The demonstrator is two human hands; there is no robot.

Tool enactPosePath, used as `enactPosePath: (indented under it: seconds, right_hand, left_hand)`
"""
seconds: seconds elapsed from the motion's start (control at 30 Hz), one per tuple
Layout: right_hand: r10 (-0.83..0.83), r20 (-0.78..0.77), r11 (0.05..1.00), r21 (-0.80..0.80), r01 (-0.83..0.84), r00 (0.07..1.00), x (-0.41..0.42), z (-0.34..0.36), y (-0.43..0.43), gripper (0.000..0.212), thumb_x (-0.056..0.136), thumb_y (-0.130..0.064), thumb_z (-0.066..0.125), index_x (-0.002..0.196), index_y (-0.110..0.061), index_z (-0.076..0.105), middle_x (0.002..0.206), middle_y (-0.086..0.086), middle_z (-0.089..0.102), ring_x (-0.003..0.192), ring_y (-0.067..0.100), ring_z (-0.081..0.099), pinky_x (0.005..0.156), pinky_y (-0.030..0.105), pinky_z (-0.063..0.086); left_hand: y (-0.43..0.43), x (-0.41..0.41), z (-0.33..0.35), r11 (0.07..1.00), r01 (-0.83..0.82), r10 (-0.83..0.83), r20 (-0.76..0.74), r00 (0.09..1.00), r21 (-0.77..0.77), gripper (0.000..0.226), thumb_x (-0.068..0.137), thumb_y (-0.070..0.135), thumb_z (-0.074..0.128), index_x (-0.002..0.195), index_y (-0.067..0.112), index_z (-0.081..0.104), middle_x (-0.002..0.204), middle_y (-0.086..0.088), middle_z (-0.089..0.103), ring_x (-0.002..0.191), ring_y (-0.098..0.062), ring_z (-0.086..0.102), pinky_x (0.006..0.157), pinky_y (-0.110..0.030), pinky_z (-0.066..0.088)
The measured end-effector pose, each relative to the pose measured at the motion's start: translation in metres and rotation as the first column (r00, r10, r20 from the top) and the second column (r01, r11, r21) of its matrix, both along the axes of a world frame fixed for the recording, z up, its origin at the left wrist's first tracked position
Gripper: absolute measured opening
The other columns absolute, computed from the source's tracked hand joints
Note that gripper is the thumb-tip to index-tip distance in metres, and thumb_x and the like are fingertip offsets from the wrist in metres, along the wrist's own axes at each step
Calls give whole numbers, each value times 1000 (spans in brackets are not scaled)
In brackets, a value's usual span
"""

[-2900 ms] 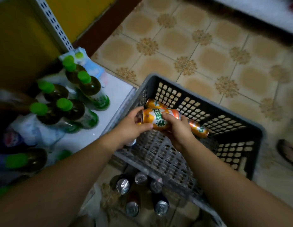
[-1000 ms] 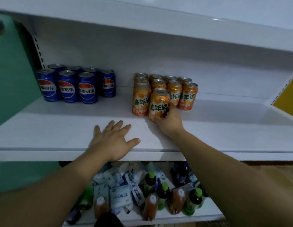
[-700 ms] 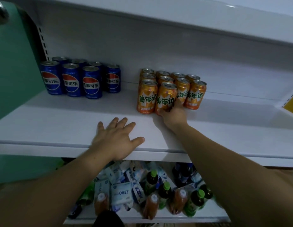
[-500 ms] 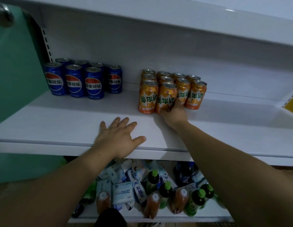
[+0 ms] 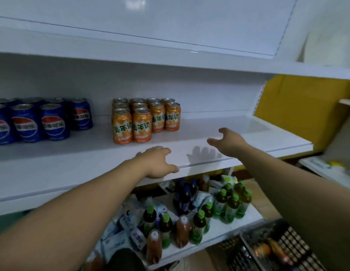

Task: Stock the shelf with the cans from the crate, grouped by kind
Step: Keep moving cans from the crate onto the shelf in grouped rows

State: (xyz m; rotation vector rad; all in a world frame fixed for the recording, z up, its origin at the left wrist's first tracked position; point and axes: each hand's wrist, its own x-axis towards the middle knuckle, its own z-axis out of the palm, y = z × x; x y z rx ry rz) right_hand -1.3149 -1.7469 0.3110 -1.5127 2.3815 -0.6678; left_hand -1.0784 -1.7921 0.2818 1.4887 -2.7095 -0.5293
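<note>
White store shelf [image 5: 82, 153] front and centre, yellow panel [image 5: 297, 110] off to the right. On the shelf's left stand the blue cans [image 5: 54, 122], red-white-blue Pepsi roundel with the Chinese name 百事可乐 across it, upright in a tight block. Apart from them, near the middle, the orange cans [image 5: 142, 126] stand in neat rows, green 美年达 lettering facing out; the small print beneath is too blurred to read. Both hands are empty: the left hand [image 5: 156, 163] rests on the shelf's front edge with fingers relaxed, while the right hand [image 5: 229, 142] hovers above bare shelf to the right of the orange cans, fingers loosely spread, its shadow on the board below. On the lower shelf [image 5: 209, 243] sit green-capped bottles [image 5: 198, 223] and a white packet [image 5: 115, 243] that seems to read "ZERO". Bottom right, the dark crate [image 5: 293, 237] holds a couple more orange tins [image 5: 276, 249], lying on their sides.
</note>
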Motion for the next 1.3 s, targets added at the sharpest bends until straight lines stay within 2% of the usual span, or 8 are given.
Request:
enactPosePath:
  seconds: [0.2, 0.5, 0.63, 0.77, 0.87, 1.03, 1.2, 1.3]
  right_hand:
    - [-210, -16, 977, 34, 210, 978, -72, -10, 91, 78, 91, -52, 57, 151, -12, 27, 149, 12, 40, 127, 31, 48, 94, 37, 44]
    - [-613, 57, 780, 206, 591, 788, -162, -93, 263, 79, 87, -51, 62, 150, -15, 30, 153, 8, 36, 136, 28, 39, 107, 37, 35]
    - [-724, 111, 677, 301, 671, 681, -186, -133, 315, 77, 91, -47, 60, 151, -14, 26, 150, 8, 40, 132, 28, 44, 103, 35, 38]
    - [-772, 102, 607, 409, 681, 627, -210, -175, 347, 71, 93, -48, 57, 149, -13, 29, 150, 9, 39, 130, 28, 45, 99, 34, 40]
    - [-786, 128, 584, 476, 658, 605, -234, -213, 355, 64, 94, -46, 57, 144, -12, 36, 138, 11, 51, 105, 25, 55, 86, 33, 47]
    - [-802, 185, 564, 548, 618, 567, -286, -295, 350, 66, 93, -46, 58, 144, -10, 36, 138, 12, 51, 117, 28, 53, 90, 34, 45]
    - [-814, 247, 556, 596, 580, 526, -341, -394, 332, 61, 92, -44, 59, 141, -13, 40, 126, 11, 55, 95, 22, 53, 81, 29, 42]
    - [-821, 300, 556, 613, 561, 486, -368, -461, 316, 54, 91, -37, 62, 137, -16, 42, 112, 7, 54, 88, 17, 51, 78, 28, 40]
  left_hand:
    - [64, -116, -12, 929, 371, -369, -93, 925, 5, 69, 84, 54, 60, 141, 21, 40, 148, -3, 38, 131, -24, 41, 107, -39, 37]
    - [155, -242, -103, 716, 622, -656, -1, 755, 315, 79, 90, 50, 55, 151, 16, 19, 158, -4, 21, 140, -25, 30, 110, -35, 33]
    - [178, -285, -146, 663, 645, -705, 28, 709, 381, 77, 87, 49, 60, 148, 14, 28, 153, -8, 31, 133, -25, 40, 106, -34, 38]
    - [186, -325, -192, 622, 662, -748, 68, 660, 419, 78, 85, 51, 60, 148, 17, 28, 155, -8, 26, 138, -25, 34, 108, -33, 34]
    - [184, -359, -229, 594, 637, -762, 91, 641, 492, 84, 84, 54, 60, 151, 19, 23, 158, -6, 20, 139, -25, 32, 109, -34, 33]
    - [183, -423, -294, 607, 587, -732, 91, 675, 535, 81, 84, 47, 64, 149, 18, 26, 154, -6, 31, 134, -24, 40, 105, -32, 37]
    - [176, -487, -382, 613, 515, -680, 68, 730, 599, 72, 79, 44, 70, 140, 21, 39, 140, -4, 48, 118, -23, 52, 99, -37, 45]
    - [170, -515, -441, 610, 484, -673, 87, 735, 628, 78, 81, 42, 69, 146, 21, 32, 148, -5, 39, 128, -24, 45, 106, -36, 40]
